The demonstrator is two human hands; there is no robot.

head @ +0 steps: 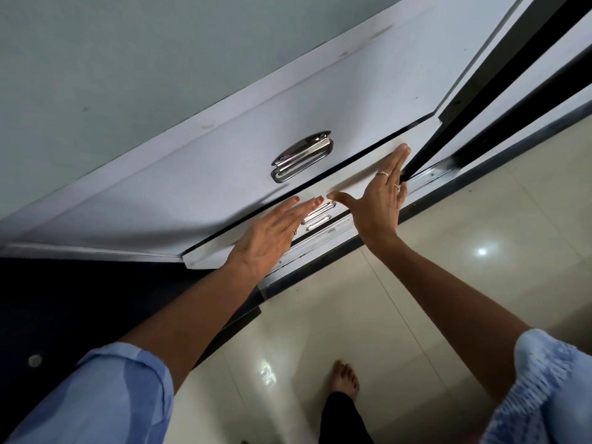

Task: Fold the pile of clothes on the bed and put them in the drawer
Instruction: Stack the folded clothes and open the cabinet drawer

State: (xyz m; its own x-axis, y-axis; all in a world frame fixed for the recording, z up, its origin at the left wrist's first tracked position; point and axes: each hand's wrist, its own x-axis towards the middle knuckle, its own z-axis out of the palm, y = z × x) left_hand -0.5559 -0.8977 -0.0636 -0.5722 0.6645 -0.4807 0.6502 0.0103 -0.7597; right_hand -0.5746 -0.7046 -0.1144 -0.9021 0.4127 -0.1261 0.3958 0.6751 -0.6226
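Both palms flat on the drawer [358, 174] front, fingers straight, gripping nothing: my left hand [269, 235] at seven o'clock of its handle [318, 213], my right hand [378, 200] at two o'clock. It sticks out slightly under the upper drawer [192, 184]. Rigid, smooth panel on rails; I'd press evenly, or take the handle. No clothes in view.

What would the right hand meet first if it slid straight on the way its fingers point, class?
Probably the black gap at the drawer front's right end; the right hand lies flat there, fingertips near that edge, though depth is unclear.
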